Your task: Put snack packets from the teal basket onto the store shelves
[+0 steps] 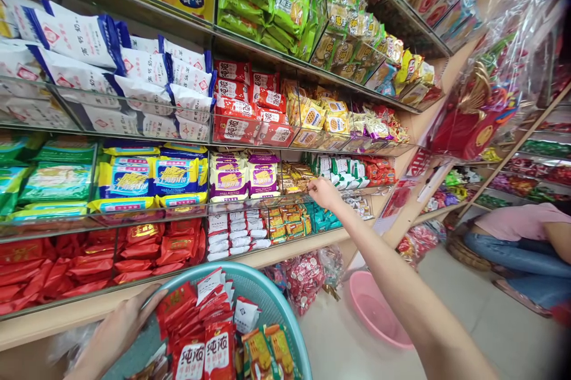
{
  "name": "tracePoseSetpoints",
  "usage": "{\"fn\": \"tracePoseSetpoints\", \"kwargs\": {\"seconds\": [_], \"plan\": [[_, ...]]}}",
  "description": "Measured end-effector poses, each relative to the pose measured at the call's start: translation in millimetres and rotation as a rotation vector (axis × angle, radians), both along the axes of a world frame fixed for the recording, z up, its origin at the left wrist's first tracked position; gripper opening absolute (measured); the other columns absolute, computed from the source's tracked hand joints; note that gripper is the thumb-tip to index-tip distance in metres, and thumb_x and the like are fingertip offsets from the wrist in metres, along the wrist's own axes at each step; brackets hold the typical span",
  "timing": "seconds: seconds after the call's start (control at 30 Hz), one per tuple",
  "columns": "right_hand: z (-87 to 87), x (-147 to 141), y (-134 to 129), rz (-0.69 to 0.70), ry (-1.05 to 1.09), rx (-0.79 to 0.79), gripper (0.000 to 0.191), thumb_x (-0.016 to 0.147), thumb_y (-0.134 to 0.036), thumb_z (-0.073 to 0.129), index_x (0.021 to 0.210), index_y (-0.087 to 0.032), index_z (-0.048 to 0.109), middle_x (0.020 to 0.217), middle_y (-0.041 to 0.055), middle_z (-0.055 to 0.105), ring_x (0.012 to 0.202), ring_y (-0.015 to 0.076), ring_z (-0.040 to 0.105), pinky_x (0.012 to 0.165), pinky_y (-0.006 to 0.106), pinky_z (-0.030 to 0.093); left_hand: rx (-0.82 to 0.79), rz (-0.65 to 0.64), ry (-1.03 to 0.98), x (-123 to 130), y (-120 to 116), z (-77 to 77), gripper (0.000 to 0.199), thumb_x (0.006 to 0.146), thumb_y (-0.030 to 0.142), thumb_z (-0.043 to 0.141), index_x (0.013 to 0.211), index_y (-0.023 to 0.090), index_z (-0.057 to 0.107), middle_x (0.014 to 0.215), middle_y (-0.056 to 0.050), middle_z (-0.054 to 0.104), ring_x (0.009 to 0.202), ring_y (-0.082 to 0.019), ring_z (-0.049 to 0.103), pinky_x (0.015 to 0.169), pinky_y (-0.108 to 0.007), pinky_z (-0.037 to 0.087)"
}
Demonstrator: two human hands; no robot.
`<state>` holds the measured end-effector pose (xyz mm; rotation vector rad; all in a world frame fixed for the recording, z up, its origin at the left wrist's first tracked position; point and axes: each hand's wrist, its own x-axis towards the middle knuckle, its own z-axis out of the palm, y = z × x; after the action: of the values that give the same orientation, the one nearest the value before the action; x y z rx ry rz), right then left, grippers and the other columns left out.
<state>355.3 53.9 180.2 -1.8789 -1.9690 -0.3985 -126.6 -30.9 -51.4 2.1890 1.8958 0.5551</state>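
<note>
At the lower left, my left hand [122, 323] is closed over the left rim of a teal plastic basket [292, 314], its fingertips beside red packets. The basket holds red milk-biscuit packets [218, 347], small white packets [246, 314] and orange-and-green packets [270, 350]. My right arm reaches to the shelf. There my right hand [325, 192] has its fingers curled together at the front of a compartment of small gold-brown packets [292, 178]. Whatever is between those fingers is too small to make out. Purple-and-cream soda biscuit packets [263, 176] stand just left of that compartment.
Glass dividers and a glass shelf edge [250, 204] front the snack compartments. A pink basin [379, 308] and bagged goods [306, 279] are on the floor below. At the right, a person in jeans [504, 243] sits low near a wrapped red gift basket [468, 124].
</note>
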Motion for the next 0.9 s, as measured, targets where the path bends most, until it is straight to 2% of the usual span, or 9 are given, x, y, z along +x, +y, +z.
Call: {"fn": "tracePoseSetpoints", "kwargs": {"seconds": [0.1,0.23,0.37,0.47,0.57,0.67,0.9], "plan": [[-2.2,-2.6,3.8,0.006,0.057,-0.044,0.014,0.074,-0.015,0.054,0.074,-0.019,0.068,0.082,0.0050,0.067,0.080,0.0178,0.060,0.067,0.024,0.041,-0.086,-0.021,0.000,1.1,-0.7,3.0,0.054,0.084,0.046,0.030,0.127,0.020,0.052,0.118,-0.006,0.065,0.103,-0.027,0.063,0.079,-0.031,0.052],[-4.3,-4.1,7.1,0.014,0.134,-0.065,0.015,0.073,-0.016,0.053,0.072,-0.018,0.068,0.075,0.0023,0.069,0.074,0.0162,0.062,0.064,0.022,0.042,-0.092,-0.038,0.018,-0.2,-0.7,2.1,0.053,0.085,0.041,0.029,0.129,0.020,0.050,0.121,-0.007,0.063,0.105,-0.027,0.062,0.080,-0.031,0.051],[0.6,7.1,8.4,0.012,0.197,-0.044,0.017,0.072,-0.017,0.053,0.071,-0.019,0.069,0.078,0.0013,0.071,0.075,0.0158,0.064,0.064,0.021,0.044,-0.022,-0.075,0.057,-5.1,1.9,-5.6,0.050,0.084,0.033,0.029,0.126,0.024,0.054,0.123,-0.006,0.062,0.103,-0.025,0.063,0.081,-0.029,0.050],[9.3,24.4,7.6,-0.031,0.229,0.014,0.020,0.073,-0.015,0.050,0.076,-0.017,0.070,0.084,0.0037,0.072,0.078,0.0167,0.064,0.067,0.023,0.046,-0.027,-0.065,0.056,-5.8,3.5,-7.0,0.050,0.084,0.035,0.029,0.124,0.023,0.056,0.124,-0.006,0.061,0.103,-0.026,0.063,0.080,-0.030,0.051],[14.6,40.2,5.0,-0.069,0.239,0.059,0.022,0.073,-0.014,0.050,0.083,-0.016,0.070,0.085,0.0056,0.071,0.079,0.0176,0.064,0.070,0.024,0.046,-0.069,-0.026,0.029,-3.2,3.8,-3.3,0.052,0.084,0.042,0.030,0.124,0.021,0.054,0.118,-0.007,0.065,0.103,-0.026,0.063,0.080,-0.030,0.051],[11.7,47.4,3.4,-0.083,0.232,0.078,0.024,0.072,-0.012,0.051,0.087,-0.014,0.070,0.084,0.0062,0.070,0.078,0.0179,0.064,0.071,0.025,0.046,-0.087,-0.026,0.017,0.1,2.9,1.6,0.054,0.084,0.047,0.029,0.124,0.020,0.052,0.116,-0.007,0.066,0.104,-0.025,0.063,0.082,-0.029,0.051],[-0.9,43.6,9.8,-0.056,0.158,0.127,0.029,0.076,-0.009,0.048,0.094,-0.015,0.069,0.095,0.0087,0.067,0.090,0.0192,0.060,0.080,0.027,0.044,-0.116,-0.010,0.039,6.4,-3.3,14.0,0.052,0.081,0.038,0.029,0.124,0.019,0.053,0.114,-0.008,0.067,0.102,-0.027,0.064,0.081,-0.033,0.051]]}}
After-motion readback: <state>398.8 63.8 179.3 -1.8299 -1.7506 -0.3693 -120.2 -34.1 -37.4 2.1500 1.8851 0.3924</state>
